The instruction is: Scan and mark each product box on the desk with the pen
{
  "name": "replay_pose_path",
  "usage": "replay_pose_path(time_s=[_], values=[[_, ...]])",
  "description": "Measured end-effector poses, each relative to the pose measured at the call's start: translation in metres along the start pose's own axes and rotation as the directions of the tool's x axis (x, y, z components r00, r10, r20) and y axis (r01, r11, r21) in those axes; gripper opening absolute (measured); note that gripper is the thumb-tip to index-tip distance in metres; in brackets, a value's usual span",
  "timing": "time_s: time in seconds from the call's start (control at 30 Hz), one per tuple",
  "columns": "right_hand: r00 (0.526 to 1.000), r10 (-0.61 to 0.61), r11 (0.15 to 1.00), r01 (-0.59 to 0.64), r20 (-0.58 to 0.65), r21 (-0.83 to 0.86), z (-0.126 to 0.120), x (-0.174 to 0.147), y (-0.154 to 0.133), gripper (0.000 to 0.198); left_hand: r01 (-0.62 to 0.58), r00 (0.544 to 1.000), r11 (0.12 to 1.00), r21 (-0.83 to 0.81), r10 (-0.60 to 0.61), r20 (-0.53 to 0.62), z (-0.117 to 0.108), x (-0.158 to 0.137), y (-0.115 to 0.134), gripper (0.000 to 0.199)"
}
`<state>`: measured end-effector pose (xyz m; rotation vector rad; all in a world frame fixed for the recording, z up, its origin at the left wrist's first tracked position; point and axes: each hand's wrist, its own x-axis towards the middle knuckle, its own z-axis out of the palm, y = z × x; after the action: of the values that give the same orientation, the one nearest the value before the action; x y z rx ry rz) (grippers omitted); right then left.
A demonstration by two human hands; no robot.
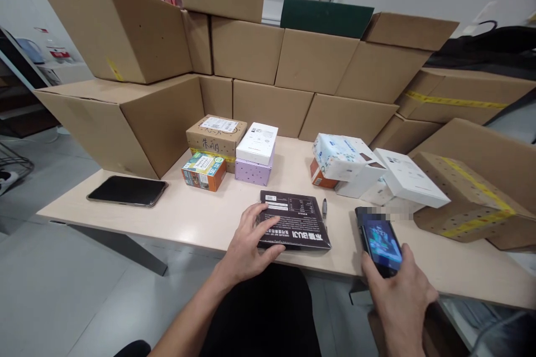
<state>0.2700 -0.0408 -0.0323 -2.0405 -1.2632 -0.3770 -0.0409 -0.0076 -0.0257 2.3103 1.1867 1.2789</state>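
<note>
My left hand [256,240] rests on the left part of a flat dark brown box [295,223] with white print, near the table's front edge. Its fingers are spread and lie on the box top. My right hand [397,290] grips the lower end of a black phone-like handheld device [380,240], thumb on one side and fingers on the other. The device's screen is lit blue, and its far end is partly blurred out. Between box and device lies a dark pen [324,209], close to the box's right edge.
A black phone [128,191] lies at the table's left. Small boxes are stacked behind: a taped carton [215,136], a colourful box [204,170], a white box [257,142] on a purple box [253,171]. More packages [347,156] stand right. Large cartons [268,106] wall the back.
</note>
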Motion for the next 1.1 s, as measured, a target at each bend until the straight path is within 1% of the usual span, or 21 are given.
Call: replay_pose_path(time_s=[0.07,0.17,0.27,0.3,0.37,0.4,0.43,0.47,0.53,0.57,0.63,0.67,0.7,0.73,0.77,0.83,0.87,0.9,0.93,1.03,1.1], values=[[0.999,0.015,1.0,-0.013,0.049,-0.025,0.01,0.004,0.012,0.093,-0.028,0.999,0.999,0.016,0.028,-0.028,0.002,-0.001,-0.002,0.048],[0.992,0.052,0.998,-0.047,0.111,-0.048,0.02,0.006,0.019,0.09,-0.042,0.999,0.999,0.024,0.043,-0.029,0.003,-0.002,-0.005,0.047],[0.99,0.055,0.996,-0.046,0.13,-0.071,0.015,0.004,0.015,0.084,-0.005,1.0,1.0,0.009,0.005,0.02,-0.003,0.001,-0.004,0.045],[0.993,0.012,0.998,-0.006,0.115,-0.056,0.01,0.004,0.01,0.083,0.016,0.999,1.0,-0.003,-0.016,0.041,-0.006,0.003,-0.004,0.045],[0.975,-0.182,0.983,0.177,0.125,0.05,-0.004,0.002,-0.004,0.082,0.072,0.994,0.997,-0.038,-0.068,0.085,-0.016,0.01,-0.001,0.042],[0.935,-0.315,0.946,0.295,0.162,0.135,-0.011,0.001,-0.013,0.08,0.101,0.99,0.993,-0.062,-0.094,0.106,-0.021,0.014,0.001,0.04],[0.863,-0.456,0.883,0.406,0.217,0.236,-0.017,-0.001,-0.024,0.079,0.132,0.984,0.988,-0.084,-0.121,0.128,-0.027,0.019,0.002,0.037],[0.771,-0.571,0.812,0.482,0.281,0.328,-0.023,-0.002,-0.036,0.077,0.158,0.978,0.982,-0.105,-0.141,0.152,-0.033,0.025,0.004,0.034],[0.63,-0.705,0.705,0.569,0.327,0.423,-0.028,-0.005,-0.059,0.068,0.2,0.965,0.969,-0.145,-0.169,0.202,-0.042,0.035,0.006,0.031],[0.586,-0.742,0.667,0.596,0.325,0.448,-0.029,-0.006,-0.068,0.064,0.213,0.96,0.963,-0.166,-0.175,0.217,-0.045,0.038,0.005,0.03],[0.546,-0.784,0.615,0.619,0.295,0.489,-0.027,-0.003,-0.081,0.062,0.24,0.961,0.943,-0.231,-0.197,0.196,-0.049,0.042,0.001,0.035],[0.552,-0.786,0.608,0.609,0.279,0.509,-0.026,0.001,-0.084,0.061,0.251,0.964,0.929,-0.273,-0.213,0.159,-0.05,0.041,-0.003,0.041],[0.583,-0.771,0.619,0.586,0.258,0.523,-0.025,0.006,-0.086,0.059,0.258,0.966,0.913,-0.316,-0.235,0.11,-0.049,0.039,-0.007,0.049],[0.64,-0.731,0.651,0.548,0.238,0.526,-0.024,0.012,-0.087,0.058,0.259,0.965,0.901,-0.348,-0.255,0.06,-0.048,0.036,-0.012,0.056],[0.718,-0.661,0.702,0.491,0.216,0.515,-0.024,0.02,-0.089,0.058,0.262,0.961,0.896,-0.358,-0.275,0.015,-0.046,0.032,-0.016,0.06],[0.865,-0.47,0.811,0.342,0.178,0.475,-0.023,0.039,-0.096,0.063,0.288,0.946,0.9,-0.326,-0.321,-0.049,-0.039,0.023,-0.024,0.059],[0.908,-0.384,0.846,0.274,0.165,0.457,-0.022,0.049,-0.103,0.066,0.307,0.938,0.902,-0.303,-0.341,-0.066,-0.035,0.019,-0.026,0.057],[0.929,-0.33,0.866,0.228,0.166,0.445,-0.019,0.059,-0.111,0.068,0.326,0.931,0.905,-0.274,-0.358,-0.074,-0.031,0.016,-0.028,0.054],[0.933,-0.317,0.871,0.216,0.169,0.441,-0.015,0.069,-0.121,0.07,0.342,0.927,0.908,-0.241,-0.368,-0.07,-0.027,0.013,-0.029,0.053],[0.919,-0.358,0.874,0.269,0.163,0.405,0.003,0.095,-0.159,0.065,0.369,0.925,0.919,-0.137,-0.377,-0.041,-0.019,0.008,-0.03,0.051],[0.925,-0.318,0.919,0.247,0.207,0.307,0.019,0.107,-0.186,0.062,0.384,0.921,0.917,-0.107,-0.389,-0.028,-0.018,0.007,-0.03,0.05]])
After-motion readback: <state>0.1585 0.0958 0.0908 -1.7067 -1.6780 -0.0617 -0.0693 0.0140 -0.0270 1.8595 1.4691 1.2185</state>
